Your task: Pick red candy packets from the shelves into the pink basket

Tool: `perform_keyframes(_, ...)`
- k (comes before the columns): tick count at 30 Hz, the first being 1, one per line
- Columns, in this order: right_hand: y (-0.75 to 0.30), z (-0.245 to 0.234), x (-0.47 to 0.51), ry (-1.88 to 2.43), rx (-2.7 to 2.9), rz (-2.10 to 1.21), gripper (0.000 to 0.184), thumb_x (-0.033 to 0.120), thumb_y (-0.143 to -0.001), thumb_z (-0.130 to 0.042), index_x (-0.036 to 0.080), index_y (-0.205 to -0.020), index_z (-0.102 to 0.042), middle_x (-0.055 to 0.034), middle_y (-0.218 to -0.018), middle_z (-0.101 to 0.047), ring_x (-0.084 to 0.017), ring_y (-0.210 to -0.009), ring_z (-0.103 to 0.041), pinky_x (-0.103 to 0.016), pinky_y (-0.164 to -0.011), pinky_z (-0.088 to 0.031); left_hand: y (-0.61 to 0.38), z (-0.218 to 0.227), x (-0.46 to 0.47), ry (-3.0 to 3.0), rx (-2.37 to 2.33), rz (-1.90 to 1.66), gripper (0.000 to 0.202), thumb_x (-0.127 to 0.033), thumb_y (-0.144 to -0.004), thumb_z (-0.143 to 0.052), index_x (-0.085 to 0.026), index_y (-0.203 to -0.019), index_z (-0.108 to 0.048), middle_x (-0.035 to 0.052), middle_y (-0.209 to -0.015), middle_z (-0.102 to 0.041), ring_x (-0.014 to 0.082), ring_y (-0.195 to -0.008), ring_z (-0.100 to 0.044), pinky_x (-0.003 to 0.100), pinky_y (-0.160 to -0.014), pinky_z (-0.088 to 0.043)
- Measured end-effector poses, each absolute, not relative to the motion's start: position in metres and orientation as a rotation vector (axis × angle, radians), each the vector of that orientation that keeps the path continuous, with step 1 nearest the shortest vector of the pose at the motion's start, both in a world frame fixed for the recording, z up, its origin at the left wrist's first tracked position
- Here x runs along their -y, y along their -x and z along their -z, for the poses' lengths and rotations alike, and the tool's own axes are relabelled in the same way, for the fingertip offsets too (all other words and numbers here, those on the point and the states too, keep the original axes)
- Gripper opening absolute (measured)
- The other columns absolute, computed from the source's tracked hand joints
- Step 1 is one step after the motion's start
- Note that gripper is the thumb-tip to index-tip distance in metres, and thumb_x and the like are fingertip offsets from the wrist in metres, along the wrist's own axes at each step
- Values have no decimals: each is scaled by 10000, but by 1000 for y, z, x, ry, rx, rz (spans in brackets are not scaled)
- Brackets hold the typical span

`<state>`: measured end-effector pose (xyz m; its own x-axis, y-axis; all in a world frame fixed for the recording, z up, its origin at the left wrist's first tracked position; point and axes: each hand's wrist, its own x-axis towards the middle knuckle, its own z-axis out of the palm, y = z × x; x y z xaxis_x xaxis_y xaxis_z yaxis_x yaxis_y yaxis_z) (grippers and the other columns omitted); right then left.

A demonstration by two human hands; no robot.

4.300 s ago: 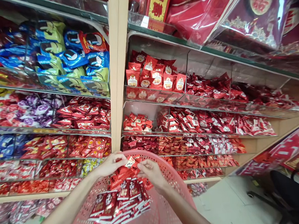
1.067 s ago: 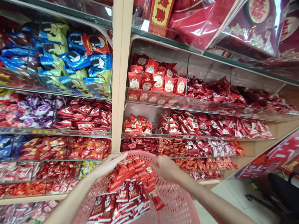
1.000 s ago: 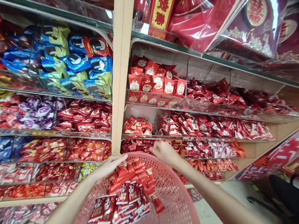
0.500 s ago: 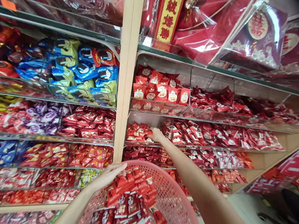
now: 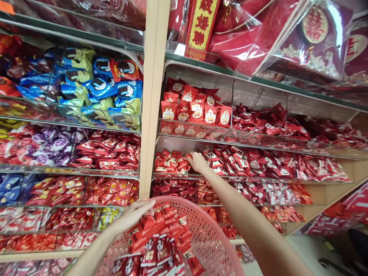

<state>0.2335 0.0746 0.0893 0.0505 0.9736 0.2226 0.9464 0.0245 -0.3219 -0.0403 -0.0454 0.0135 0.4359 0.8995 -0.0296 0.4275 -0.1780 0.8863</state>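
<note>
A pink plastic basket (image 5: pixel 221 244) with a perforated wall fills the lower middle. Inside lie bright red candy packets (image 5: pixel 164 223) and darker red packets with white ends (image 5: pixel 156 253). My left hand (image 5: pixel 135 213) grips the basket's far left rim, its fingers lying over the edge. Reaching forward over the basket, my right hand (image 5: pixel 198 162) is at a shelf compartment of small red candy packets (image 5: pixel 171 162). Its fingers are curled together, with a bit of red wrapper showing at the tips; most of what they hold is hidden.
A wooden upright (image 5: pixel 151 98) divides the shelves. On its left are blue snack packs (image 5: pixel 103 87) and purple-wrapped sweets (image 5: pixel 56 142). Clear-fronted bins with red packets (image 5: pixel 197 109) run along the right. Plastic-wrapped red goods (image 5: pixel 240 41) stand on the top right shelf.
My right hand has shifted slightly right and up within the compartment, away from the pile's front. My left hand and the basket stay nearly where they were; the view has tilted a little.
</note>
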Motion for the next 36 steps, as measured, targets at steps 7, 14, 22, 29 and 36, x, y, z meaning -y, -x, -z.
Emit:
perform_keyframes(7,-228,-107,-58,1697,1682,-341,234,298,-917,-334,159,-961,-517,-79,-856,-612,-167,-811,-638,-239,-670,-470,39,-15,46,-1764,-1104,-683,517,-609,-805,-359,-209,-650,-648,18,-930,-660,217,-1021,-520,312,-1019,-286)
perform_keyframes(14,-215,-113,0,1118,1190,-1280,139,294,-800,-577,179,-849,-516,12,-746,-590,-64,-599,-590,-149,-545,-461,39,-15,46,-1775,-1087,-662,509,-588,-821,-344,-199,-697,-647,17,-933,-652,205,-979,-536,326,-1007,-298)
perform_keyframes(22,-219,-80,62,1016,1018,-1684,313,216,-745,-633,208,-1037,-521,20,-853,-609,-66,-678,-606,-218,-696,-498,37,-15,46,-1761,-1109,-678,496,-580,-824,-355,-191,-667,-618,11,-858,-649,193,-908,-555,305,-924,-364)
perform_keyframes(29,-239,-25,109,1295,935,-1911,291,280,-636,-715,178,-858,-558,7,-862,-613,-113,-768,-604,-267,-732,-487,39,-22,50,-1784,-1105,-667,491,-577,-817,-367,-198,-657,-635,17,-899,-658,207,-960,-539,326,-993,-305)
perform_keyframes(36,-239,32,132,1720,1007,-1684,274,321,-564,-693,163,-720,-533,52,-636,-511,-67,-530,-481,-181,-461,-375,40,-12,48,-1779,-1104,-657,485,-581,-805,-386,-197,-697,-661,27,-977,-653,214,-1001,-533,344,-1012,-301)
